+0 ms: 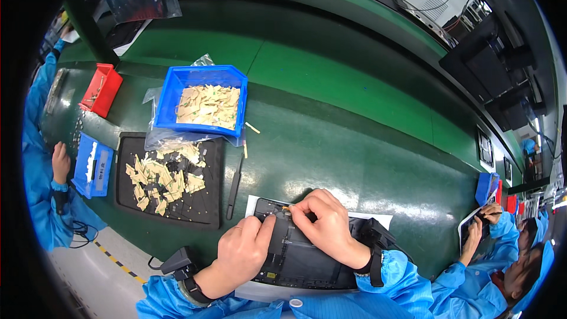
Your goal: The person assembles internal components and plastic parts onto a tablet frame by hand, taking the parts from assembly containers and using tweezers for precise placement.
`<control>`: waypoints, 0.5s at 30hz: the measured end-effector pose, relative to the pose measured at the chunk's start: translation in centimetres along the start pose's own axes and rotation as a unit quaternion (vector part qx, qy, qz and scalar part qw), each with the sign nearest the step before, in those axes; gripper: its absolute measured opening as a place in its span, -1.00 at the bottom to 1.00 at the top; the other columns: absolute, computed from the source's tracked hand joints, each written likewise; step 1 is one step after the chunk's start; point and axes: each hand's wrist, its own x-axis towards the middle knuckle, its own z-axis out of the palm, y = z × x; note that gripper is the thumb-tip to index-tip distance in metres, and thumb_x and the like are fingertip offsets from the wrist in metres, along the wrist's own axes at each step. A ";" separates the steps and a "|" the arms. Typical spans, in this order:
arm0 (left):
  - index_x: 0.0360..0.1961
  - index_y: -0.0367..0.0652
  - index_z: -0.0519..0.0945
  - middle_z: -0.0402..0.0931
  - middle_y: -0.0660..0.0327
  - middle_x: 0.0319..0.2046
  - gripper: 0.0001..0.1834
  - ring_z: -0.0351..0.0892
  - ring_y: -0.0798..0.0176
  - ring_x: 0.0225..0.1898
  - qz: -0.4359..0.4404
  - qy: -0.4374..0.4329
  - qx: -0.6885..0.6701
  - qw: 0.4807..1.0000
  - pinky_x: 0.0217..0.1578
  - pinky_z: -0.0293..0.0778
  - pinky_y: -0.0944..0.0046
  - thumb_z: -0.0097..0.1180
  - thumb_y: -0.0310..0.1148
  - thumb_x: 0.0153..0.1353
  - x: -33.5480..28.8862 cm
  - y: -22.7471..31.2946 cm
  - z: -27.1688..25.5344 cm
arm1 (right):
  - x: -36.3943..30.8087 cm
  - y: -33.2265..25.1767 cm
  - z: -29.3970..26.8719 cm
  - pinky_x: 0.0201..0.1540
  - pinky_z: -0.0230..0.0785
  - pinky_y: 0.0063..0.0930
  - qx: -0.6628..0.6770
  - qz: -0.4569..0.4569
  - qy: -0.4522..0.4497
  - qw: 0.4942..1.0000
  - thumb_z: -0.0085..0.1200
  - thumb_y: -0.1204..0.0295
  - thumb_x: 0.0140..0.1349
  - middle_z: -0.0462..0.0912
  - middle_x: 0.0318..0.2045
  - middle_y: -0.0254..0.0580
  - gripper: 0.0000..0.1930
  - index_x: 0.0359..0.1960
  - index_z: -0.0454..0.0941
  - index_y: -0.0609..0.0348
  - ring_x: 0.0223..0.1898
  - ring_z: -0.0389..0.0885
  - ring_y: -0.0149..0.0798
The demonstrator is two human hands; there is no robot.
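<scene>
A flat black electronics casing [313,263], perhaps a laptop part, lies on a white sheet [378,220] right in front of me. My left hand [243,253] is closed, its fingers curled and the fingertips against the casing's upper left part. My right hand [325,224] pinches at the casing's top edge, close to the left fingertips. A tiny orange-yellow bit shows at the pinch, but I cannot make out what it is. Left of the casing lies a slim black tool [234,188]. Beyond it, a black foam tray [212,201] bears a loose heap of tan adhesive pieces [155,178].
A blue bin [243,103] of tan strips stands behind the tray, on clear plastic. Further left are a red bin [101,91] and a smaller blue bin [101,171]. Co-workers in blue sleeves sit at both sides, one with hands [472,233] over a dark panel.
</scene>
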 end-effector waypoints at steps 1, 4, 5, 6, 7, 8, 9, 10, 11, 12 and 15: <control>-0.20 -0.23 0.65 0.22 0.22 -0.55 -0.68 0.40 0.24 -0.63 0.000 0.000 0.003 1.000 -0.63 0.37 0.29 0.17 -0.57 -0.08 0.0 0.0 0.0 | 0.0 0.0 0.0 -0.43 0.35 -0.34 0.000 0.000 0.000 1.000 0.26 0.53 0.03 0.52 -0.56 -0.19 -0.88 -0.56 0.55 0.24 -0.48 0.51 -0.18; -0.20 -0.23 0.65 0.22 0.22 -0.55 -0.67 0.40 0.25 -0.63 0.002 0.003 0.008 1.000 -0.63 0.37 0.29 0.17 -0.57 -0.08 0.1 0.0 0.0 | -0.1 0.1 0.1 -0.44 0.34 -0.35 -0.003 0.000 0.003 1.000 0.26 0.53 0.03 0.52 -0.56 -0.20 -0.88 -0.56 0.55 0.24 -0.49 0.51 -0.19; -0.20 -0.23 0.65 0.22 0.22 -0.55 -0.67 0.40 0.25 -0.63 0.004 0.007 0.010 1.000 -0.63 0.37 0.30 0.17 -0.57 -0.09 0.1 0.0 0.0 | 0.0 0.1 0.1 -0.45 0.34 -0.35 -0.005 -0.001 0.004 1.000 0.26 0.53 0.03 0.52 -0.56 -0.20 -0.88 -0.56 0.56 0.24 -0.50 0.51 -0.19; -0.20 -0.23 0.65 0.22 0.22 -0.55 -0.67 0.40 0.25 -0.63 0.004 0.007 0.011 1.000 -0.63 0.37 0.30 0.17 -0.57 -0.09 0.2 0.1 0.0 | 0.0 0.1 0.1 -0.45 0.34 -0.35 -0.007 -0.003 0.005 1.000 0.27 0.53 0.03 0.51 -0.57 -0.20 -0.88 -0.56 0.56 0.24 -0.50 0.51 -0.19; -0.20 -0.23 0.65 0.22 0.22 -0.55 -0.67 0.40 0.25 -0.63 0.004 0.005 0.010 1.000 -0.62 0.37 0.29 0.17 -0.57 -0.09 0.2 0.1 0.0 | 0.0 0.1 0.2 -0.45 0.34 -0.35 -0.007 -0.003 0.005 1.000 0.27 0.53 0.03 0.51 -0.57 -0.20 -0.88 -0.56 0.56 0.24 -0.50 0.51 -0.19; -0.19 -0.23 0.65 0.22 0.22 -0.54 -0.66 0.40 0.25 -0.63 0.004 0.003 0.010 1.000 -0.62 0.37 0.29 0.17 -0.57 -0.09 0.2 0.1 0.0 | 0.0 0.2 0.2 -0.46 0.34 -0.35 -0.008 -0.005 0.006 1.000 0.27 0.53 0.03 0.51 -0.57 -0.20 -0.88 -0.56 0.56 0.23 -0.50 0.51 -0.19; -0.19 -0.23 0.65 0.22 0.22 -0.54 -0.66 0.40 0.25 -0.63 0.004 0.003 0.010 1.000 -0.62 0.37 0.29 0.17 -0.57 -0.09 0.2 0.1 0.0 | 0.0 0.2 0.2 -0.46 0.34 -0.35 -0.010 -0.008 0.008 1.000 0.27 0.53 0.03 0.51 -0.57 -0.20 -0.88 -0.57 0.56 0.23 -0.51 0.51 -0.19; -0.19 -0.23 0.65 0.22 0.22 -0.54 -0.66 0.40 0.25 -0.63 0.004 0.003 0.013 1.000 -0.62 0.37 0.29 0.17 -0.57 -0.09 0.2 0.1 0.0 | 0.0 0.1 0.2 -0.46 0.34 -0.35 -0.010 -0.008 0.008 1.000 0.27 0.53 0.03 0.51 -0.57 -0.20 -0.88 -0.57 0.56 0.23 -0.51 0.51 -0.19; -0.19 -0.23 0.65 0.22 0.22 -0.54 -0.66 0.41 0.25 -0.63 0.004 0.003 0.016 1.000 -0.62 0.37 0.29 0.17 -0.57 -0.09 0.2 0.1 0.0 | 0.0 0.1 0.2 -0.46 0.34 -0.35 -0.010 -0.008 0.009 1.000 0.27 0.53 0.03 0.52 -0.57 -0.20 -0.88 -0.57 0.56 0.23 -0.50 0.51 -0.19; -0.19 -0.23 0.65 0.22 0.22 -0.54 -0.66 0.41 0.25 -0.63 0.004 0.003 0.016 1.000 -0.62 0.37 0.29 0.17 -0.57 -0.09 0.2 0.1 0.0 | 0.0 0.0 0.2 -0.46 0.34 -0.35 -0.011 -0.008 0.010 1.000 0.27 0.53 0.03 0.52 -0.57 -0.21 -0.88 -0.57 0.56 0.23 -0.50 0.51 -0.19; -0.19 -0.22 0.64 0.22 0.21 -0.54 -0.66 0.41 0.25 -0.62 0.005 0.006 0.021 1.000 -0.61 0.37 0.29 0.17 -0.57 -0.08 0.2 0.1 0.0 | -0.2 0.2 0.3 -0.40 0.37 -0.30 -0.023 0.001 0.002 1.000 0.26 0.46 0.05 0.51 -0.53 -0.26 -0.85 -0.56 0.53 0.16 -0.44 0.53 -0.15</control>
